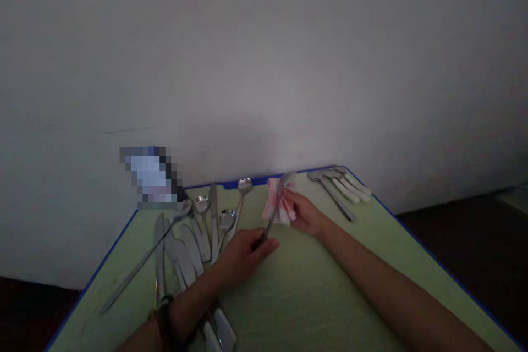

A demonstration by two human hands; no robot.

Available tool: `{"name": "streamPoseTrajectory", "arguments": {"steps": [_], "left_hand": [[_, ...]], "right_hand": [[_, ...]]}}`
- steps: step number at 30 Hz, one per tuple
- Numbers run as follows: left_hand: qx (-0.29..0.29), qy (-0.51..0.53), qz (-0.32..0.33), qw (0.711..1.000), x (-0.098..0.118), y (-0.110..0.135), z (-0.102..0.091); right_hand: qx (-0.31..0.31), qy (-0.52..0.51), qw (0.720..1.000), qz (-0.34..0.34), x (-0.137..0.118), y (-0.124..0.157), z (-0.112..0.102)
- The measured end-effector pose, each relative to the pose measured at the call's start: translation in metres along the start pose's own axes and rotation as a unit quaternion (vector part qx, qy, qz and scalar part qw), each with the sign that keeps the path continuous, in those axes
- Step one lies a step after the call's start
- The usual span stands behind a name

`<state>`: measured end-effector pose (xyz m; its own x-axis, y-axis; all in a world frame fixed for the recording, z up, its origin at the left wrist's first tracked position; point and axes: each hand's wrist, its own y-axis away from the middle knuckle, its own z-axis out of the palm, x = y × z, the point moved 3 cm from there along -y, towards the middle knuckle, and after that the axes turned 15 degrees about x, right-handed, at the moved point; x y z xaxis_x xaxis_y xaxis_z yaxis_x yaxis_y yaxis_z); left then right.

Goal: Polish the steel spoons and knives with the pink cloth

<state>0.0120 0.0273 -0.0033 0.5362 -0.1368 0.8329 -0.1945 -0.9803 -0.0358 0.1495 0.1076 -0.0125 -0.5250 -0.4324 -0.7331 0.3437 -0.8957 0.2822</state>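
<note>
My left hand (246, 251) is closed around the handle of a metal spoon (286, 180), which points up and away with its bowl end at the top. In my right hand (306, 213) is a small pink and white cloth (271, 201), pinched by the fingers and lying behind and against the upper part of the spoon. Under and beside my left forearm lies a spread of metal cutlery, with knives (213, 214) and several spoons (202, 204). The forearm partly hides these pieces.
A long-handled spoon (140, 267) lies at the left of the green table (305, 291) with a blue edge. Near the back right corner rest another spoon (330, 193) and several white-handled pieces (347, 190). A blurred-out phone-like device (150, 176) leans by the wall (264, 66).
</note>
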Motion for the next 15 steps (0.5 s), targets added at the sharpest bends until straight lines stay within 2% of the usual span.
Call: {"name": "streamPoseTrajectory", "arguments": {"steps": [6, 12, 15], "left_hand": [[0.002, 0.006, 0.006, 1.0, 0.002, 0.003, -0.002], [0.03, 0.032, -0.032, 0.999, -0.002, 0.002, -0.002], [0.034, 0.055, -0.03, 0.997, -0.001, 0.002, -0.002]], "right_hand": [[-0.003, -0.035, 0.999, 0.025, -0.005, 0.008, 0.007], [-0.018, -0.097, 0.995, 0.033, -0.013, 0.01, 0.012], [-0.018, -0.109, 0.993, 0.032, -0.015, 0.01, 0.013]]}}
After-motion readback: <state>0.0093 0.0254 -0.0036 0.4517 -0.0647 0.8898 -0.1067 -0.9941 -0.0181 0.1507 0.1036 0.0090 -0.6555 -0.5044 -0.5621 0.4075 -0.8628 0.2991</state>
